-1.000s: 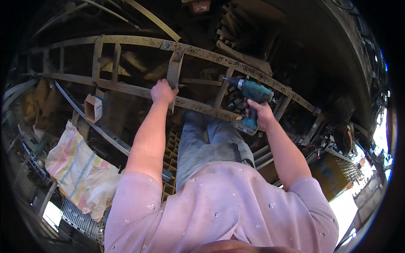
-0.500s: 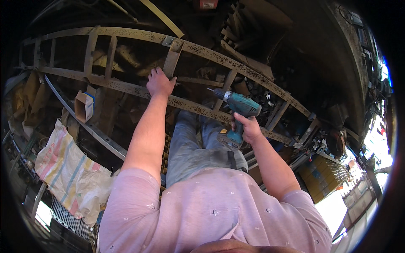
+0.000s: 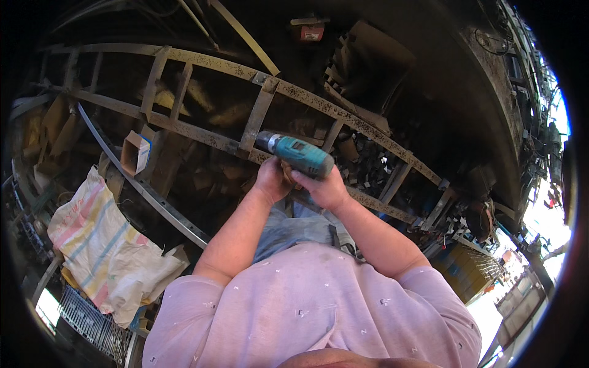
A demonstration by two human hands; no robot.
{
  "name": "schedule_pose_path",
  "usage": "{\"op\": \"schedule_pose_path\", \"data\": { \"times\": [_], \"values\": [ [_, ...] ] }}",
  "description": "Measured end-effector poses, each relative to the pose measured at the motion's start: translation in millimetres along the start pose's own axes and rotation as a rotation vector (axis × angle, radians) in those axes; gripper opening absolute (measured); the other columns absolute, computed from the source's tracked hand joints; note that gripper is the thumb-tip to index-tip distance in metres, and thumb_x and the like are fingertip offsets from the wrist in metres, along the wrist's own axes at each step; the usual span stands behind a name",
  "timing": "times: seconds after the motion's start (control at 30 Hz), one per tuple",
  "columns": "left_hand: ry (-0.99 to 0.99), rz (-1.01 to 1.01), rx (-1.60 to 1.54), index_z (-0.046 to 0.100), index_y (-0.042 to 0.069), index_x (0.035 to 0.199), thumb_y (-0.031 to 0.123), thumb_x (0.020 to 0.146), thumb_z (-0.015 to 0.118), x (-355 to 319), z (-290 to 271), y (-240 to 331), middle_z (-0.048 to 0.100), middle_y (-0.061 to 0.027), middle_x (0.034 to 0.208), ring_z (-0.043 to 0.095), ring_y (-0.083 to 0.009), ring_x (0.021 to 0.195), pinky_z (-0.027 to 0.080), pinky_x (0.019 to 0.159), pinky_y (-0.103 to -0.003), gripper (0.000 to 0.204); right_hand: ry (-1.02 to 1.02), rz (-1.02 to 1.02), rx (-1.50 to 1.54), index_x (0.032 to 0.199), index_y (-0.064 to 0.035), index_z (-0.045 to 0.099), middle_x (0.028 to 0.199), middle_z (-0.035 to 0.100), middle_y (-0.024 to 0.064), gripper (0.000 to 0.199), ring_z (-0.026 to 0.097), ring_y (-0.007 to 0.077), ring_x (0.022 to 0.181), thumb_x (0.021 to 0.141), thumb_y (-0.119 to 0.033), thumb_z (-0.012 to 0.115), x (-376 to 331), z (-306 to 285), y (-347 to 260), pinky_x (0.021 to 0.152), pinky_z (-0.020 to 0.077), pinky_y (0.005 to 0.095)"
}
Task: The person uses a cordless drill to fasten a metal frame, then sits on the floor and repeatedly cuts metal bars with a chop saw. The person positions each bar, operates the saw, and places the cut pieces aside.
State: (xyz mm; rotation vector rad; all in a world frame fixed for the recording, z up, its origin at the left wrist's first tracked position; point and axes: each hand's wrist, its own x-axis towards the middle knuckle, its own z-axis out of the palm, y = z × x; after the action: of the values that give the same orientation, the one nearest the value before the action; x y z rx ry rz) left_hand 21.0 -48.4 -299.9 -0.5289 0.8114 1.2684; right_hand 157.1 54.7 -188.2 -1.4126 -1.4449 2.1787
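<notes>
We grasp the teal drill with both our left hand and right hand; its chuck touches the rusty frame rail at 10 o'clock, open gaps flanking.

Drill: teal body, silver chuck, black tip. Frame: rusty brown, speckled with dark spots. Sack: off-white, faded pink, blue and yellow stripes. Shirt: pale lilac, small white flecks scattered over it. Trousers: grey-blue. Tube end: tan, blue and white edge. Box: red, at top. Grate: grey. Crate: yellow slats, blue side.
</notes>
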Motion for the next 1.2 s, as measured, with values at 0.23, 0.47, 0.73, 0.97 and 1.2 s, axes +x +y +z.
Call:
{"op": "schedule_pose_path", "data": {
  "times": [0.23,0.47,0.73,0.97,1.2],
  "values": [
    [0.032,0.060,0.284,0.064,-0.002,0.121,0.005,0.101,0.047,-30.8,20.9,27.8,0.070,-0.0150,0.117,0.071,-0.0277,0.111,0.059,0.100,-0.039,0.027,-0.011,-0.097,-0.075,0.123,-0.0018,0.074,0.113,0.079,0.0083,0.033,0.069,0.0141,0.099,0.094,-0.012,0.083,-32.0,-4.6,-33.6,0.093,0.0561,0.0335],
    [0.197,0.078,0.516,0.061,-0.007,0.125,-0.007,0.103,0.046,-56.1,10.6,34.0,0.071,-0.0187,0.115,0.075,-0.0277,0.096,0.065,0.090,-0.038,0.027,-0.079,-0.124,-0.115,0.128,-0.0034,0.073,0.114,0.078,0.0044,0.038,0.068,0.0125,0.102,0.092,-0.010,0.084,-70.3,-53.0,-58.4,0.094,0.0556,0.0313],
    [0.140,0.214,0.617,0.063,-0.001,0.125,0.014,0.111,0.057,-77.1,6.6,59.4,0.076,-0.0145,0.103,0.076,-0.0238,0.083,0.064,0.076,-0.036,0.021,-0.033,-0.033,0.075,0.129,-0.0051,0.072,0.116,0.077,0.0022,0.034,0.069,0.0121,0.094,0.096,-0.008,0.080,-88.5,-63.5,-42.4,0.082,0.0577,0.0303],
    [0.060,0.451,0.795,0.070,0.002,0.101,0.021,0.108,0.069,-102.6,44.5,79.8,0.071,-0.0039,0.077,0.063,-0.0093,0.058,0.055,0.058,-0.024,0.020,-0.046,0.036,0.189,0.133,-0.0050,0.069,0.120,0.077,0.0059,0.039,0.065,0.0129,0.083,0.095,-0.006,0.075,-96.7,-58.6,-46.6,0.077,0.0557,0.0306],
    [-0.227,0.464,0.609,0.070,-0.004,0.131,0.012,0.109,0.062,-118.7,68.3,86.9,0.062,0.0005,0.084,0.051,-0.0060,0.070,0.052,0.067,-0.024,0.028,-0.059,0.033,0.208,0.119,-0.0060,0.072,0.099,0.073,0.0017,0.027,0.067,0.0135,0.083,0.093,-0.006,0.080,-104.1,-62.5,-36.6,0.074,0.0546,0.0310]
  ]
}}
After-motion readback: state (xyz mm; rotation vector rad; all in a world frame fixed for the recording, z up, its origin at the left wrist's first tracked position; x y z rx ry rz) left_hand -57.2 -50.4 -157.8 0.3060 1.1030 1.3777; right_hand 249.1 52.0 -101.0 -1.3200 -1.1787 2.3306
